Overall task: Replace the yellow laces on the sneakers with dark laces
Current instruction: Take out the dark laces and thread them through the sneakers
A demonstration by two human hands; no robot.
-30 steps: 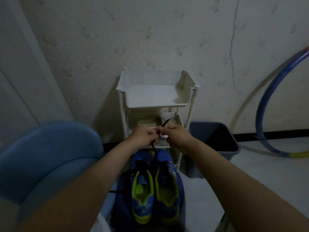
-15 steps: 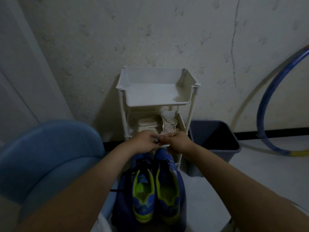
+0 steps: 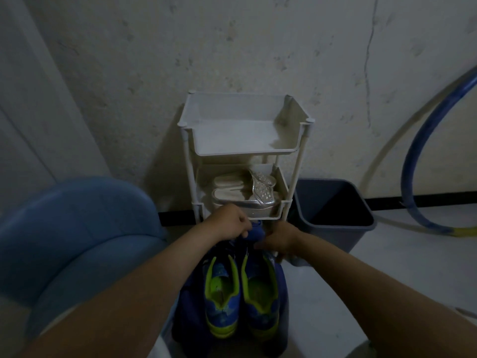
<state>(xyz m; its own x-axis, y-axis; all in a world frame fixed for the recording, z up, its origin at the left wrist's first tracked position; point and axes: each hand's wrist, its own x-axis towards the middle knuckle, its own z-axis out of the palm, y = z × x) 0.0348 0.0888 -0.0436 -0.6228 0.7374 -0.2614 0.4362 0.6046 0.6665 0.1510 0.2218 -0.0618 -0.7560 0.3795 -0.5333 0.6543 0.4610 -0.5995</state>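
**Both hands at the sneakers' toes**

The left hand (image 3: 232, 226) and right hand (image 3: 280, 240) curl their fingers at the toe end of the blue-and-green sneakers (image 3: 223, 310). Whether either pinches a lace cannot be told. The sneakers extend toward 6 o'clock from the hands, and a white rack (image 3: 242, 151) stands at 12 o'clock.

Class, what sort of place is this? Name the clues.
Probably a home storage corner: a white rack holding sandals against a cracked wall, a grey bin beside it, a blue hoop.

Two sneakers (image 3: 222, 303) (image 3: 261, 301), two hands (image 3: 231, 226) (image 3: 280, 241), one rack (image 3: 245, 152), one bin (image 3: 335, 239)
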